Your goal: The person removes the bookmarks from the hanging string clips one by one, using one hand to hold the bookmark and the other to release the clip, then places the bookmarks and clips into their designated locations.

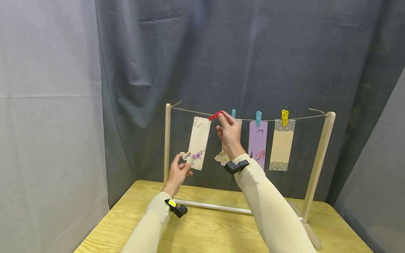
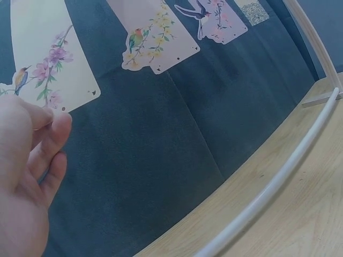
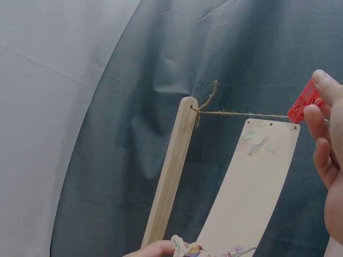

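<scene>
One red clothespin (image 1: 215, 115) is sitting at the twine line (image 1: 190, 111) in the upper centre of the head view, pinched by the right hand (image 1: 228, 135) at the top right corner of the cream bookmark (image 1: 199, 142). The left hand (image 1: 178, 172) is pinching that bookmark's bottom edge, lower left of the clothespin. Further right, three more bookmarks are hanging under blue and yellow clips on the wooden rack (image 1: 167, 140).

The right hand (image 1: 228, 131) is raised, its fingertips pinched together; the left hand (image 1: 178, 172) is lower, fingers lightly curled.
</scene>
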The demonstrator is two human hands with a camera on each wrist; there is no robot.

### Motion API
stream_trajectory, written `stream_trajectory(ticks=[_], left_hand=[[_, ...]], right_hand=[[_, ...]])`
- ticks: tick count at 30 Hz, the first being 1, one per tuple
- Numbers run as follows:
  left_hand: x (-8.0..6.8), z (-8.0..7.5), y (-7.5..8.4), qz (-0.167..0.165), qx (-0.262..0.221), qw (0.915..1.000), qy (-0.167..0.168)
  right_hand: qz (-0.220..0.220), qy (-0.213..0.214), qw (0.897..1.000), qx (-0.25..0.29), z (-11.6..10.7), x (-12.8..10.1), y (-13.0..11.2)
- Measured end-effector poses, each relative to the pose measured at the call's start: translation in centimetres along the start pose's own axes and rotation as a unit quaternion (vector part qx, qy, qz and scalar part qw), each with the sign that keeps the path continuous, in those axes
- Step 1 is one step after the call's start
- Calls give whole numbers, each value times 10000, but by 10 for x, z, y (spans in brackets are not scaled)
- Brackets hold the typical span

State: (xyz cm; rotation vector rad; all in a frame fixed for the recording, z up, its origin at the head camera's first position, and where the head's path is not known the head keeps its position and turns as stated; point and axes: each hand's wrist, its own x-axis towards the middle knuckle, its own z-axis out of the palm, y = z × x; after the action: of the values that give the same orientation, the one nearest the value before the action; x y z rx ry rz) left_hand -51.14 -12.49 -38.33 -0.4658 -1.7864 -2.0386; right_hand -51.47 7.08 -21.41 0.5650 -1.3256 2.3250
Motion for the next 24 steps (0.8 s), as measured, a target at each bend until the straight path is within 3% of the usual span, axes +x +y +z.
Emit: stream_trajectory(ticks=[11,24], left_hand=[[-5,0,-3,-119,43,9999,-35],[-9,-1,-3,7,-65,10000,-54]], right_hand=[[-55,-58,9999,104,-6,-5,-3],[-31,-97,9999,130,-14,-13,-3]])
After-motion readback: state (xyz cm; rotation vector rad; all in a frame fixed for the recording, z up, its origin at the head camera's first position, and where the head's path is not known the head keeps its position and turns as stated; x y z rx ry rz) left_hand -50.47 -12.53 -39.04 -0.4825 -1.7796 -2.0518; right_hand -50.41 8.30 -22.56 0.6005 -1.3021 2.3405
